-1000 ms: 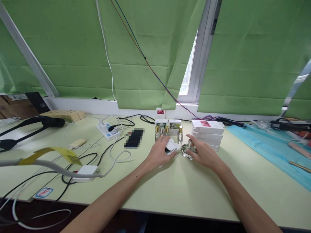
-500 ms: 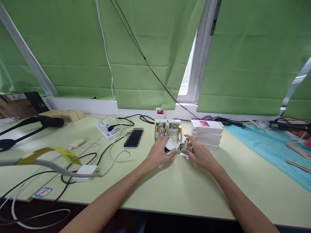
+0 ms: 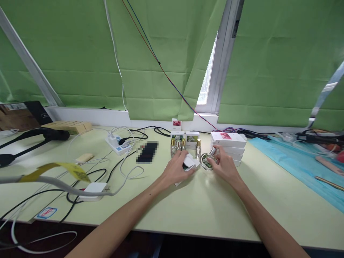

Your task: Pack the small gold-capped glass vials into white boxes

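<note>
My left hand (image 3: 177, 167) is closed around a small white box (image 3: 189, 161), whose flaps are open toward the right. In my right hand (image 3: 223, 163) is a round clear glass perfume bottle (image 3: 206, 162), gripped between thumb and fingers. It tilts with its silver cap (image 3: 213, 151) up to the right, and its round base faces the open box. Just behind the left hand stand several small gold-capped glass bottles (image 3: 177, 144). Another gold-capped bottle (image 3: 198, 148) stands apart, behind the gap between my hands.
White boxes with flower pictures (image 3: 192, 137) stand behind the small bottles. To the right is a stack of white boxes (image 3: 228, 143), then blue sheeting (image 3: 290, 161). Leftward lie a blurred dark object (image 3: 147, 152), a power strip (image 3: 117, 144), cables and a white adapter (image 3: 95, 190).
My right hand has tipped the perfume bottle so its cap leans right and its base swings toward the box. My left hand stays on the box.
</note>
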A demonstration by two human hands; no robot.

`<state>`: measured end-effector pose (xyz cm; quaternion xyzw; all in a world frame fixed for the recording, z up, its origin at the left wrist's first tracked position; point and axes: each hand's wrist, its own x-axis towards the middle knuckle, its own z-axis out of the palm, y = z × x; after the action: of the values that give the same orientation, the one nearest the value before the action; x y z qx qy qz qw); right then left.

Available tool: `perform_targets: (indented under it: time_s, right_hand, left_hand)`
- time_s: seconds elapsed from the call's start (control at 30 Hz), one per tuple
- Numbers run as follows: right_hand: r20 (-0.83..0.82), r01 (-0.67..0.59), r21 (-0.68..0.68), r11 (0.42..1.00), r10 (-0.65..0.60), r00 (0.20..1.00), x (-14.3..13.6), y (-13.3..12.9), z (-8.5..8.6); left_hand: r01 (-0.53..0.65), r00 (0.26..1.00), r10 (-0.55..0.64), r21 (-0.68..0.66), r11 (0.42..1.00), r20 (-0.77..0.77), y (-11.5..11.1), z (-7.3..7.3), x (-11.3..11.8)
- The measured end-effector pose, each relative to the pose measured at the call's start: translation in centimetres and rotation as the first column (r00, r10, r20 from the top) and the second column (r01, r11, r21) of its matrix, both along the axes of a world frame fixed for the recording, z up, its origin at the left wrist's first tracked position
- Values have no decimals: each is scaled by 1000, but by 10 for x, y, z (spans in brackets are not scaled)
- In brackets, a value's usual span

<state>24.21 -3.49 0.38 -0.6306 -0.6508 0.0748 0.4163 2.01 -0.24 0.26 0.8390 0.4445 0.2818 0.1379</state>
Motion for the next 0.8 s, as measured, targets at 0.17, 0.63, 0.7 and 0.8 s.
perform_targets:
  time_s: [0.17, 0.63, 0.7, 0.8]
  right_hand:
    - [-162, 64, 52, 997, -55, 985, -7, -4, 8]
    - [-523, -16, -76, 997, -26, 852, -9, -2, 0]
    - [-541, -24, -86, 996, -26, 840, -10, -3, 0]
    - [-549, -24, -106, 994, -39, 835, -11, -3, 1]
  left_hand:
    - [24, 1000, -24, -20, 1000, -7, -2, -1, 1]
    - [180, 983, -179, -31, 983, 31, -11, 1, 7]
    - [189, 981, -188, -33, 981, 37, -12, 1, 7]
    - [185, 982, -183, -38, 982, 41, -13, 1, 7]
